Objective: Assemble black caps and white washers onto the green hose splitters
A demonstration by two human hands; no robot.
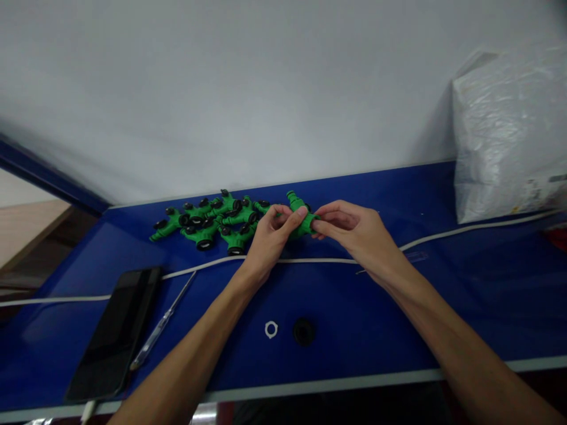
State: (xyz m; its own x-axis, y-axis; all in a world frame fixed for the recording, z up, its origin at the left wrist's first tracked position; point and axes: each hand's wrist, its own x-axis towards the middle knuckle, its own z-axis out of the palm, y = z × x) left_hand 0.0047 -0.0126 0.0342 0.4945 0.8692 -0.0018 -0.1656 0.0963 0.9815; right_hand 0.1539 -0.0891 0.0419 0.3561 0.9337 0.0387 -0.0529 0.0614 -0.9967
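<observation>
Between my two hands is a green plastic hose splitter [297, 203], held above the blue table. My left hand [275, 233] pinches its body with thumb and fingers. The fingertips of my right hand [352, 227] are closed at its right-hand end; whether they also hold a small part there is hidden. A white notched ring [271, 329] and a black round cap [303, 332] lie on the table nearer to me. To the left of my left hand sits a cluster of similar green splitters [234, 236] with black knobs and collars.
A black phone [117, 330] with a plugged-in cable lies at the left, beside a clear-handled screwdriver [162, 324]. One white cable [319, 260] crosses the blue table [363, 319] under my hands. At the right stands a plastic-wrapped package [509, 130] against the grey wall.
</observation>
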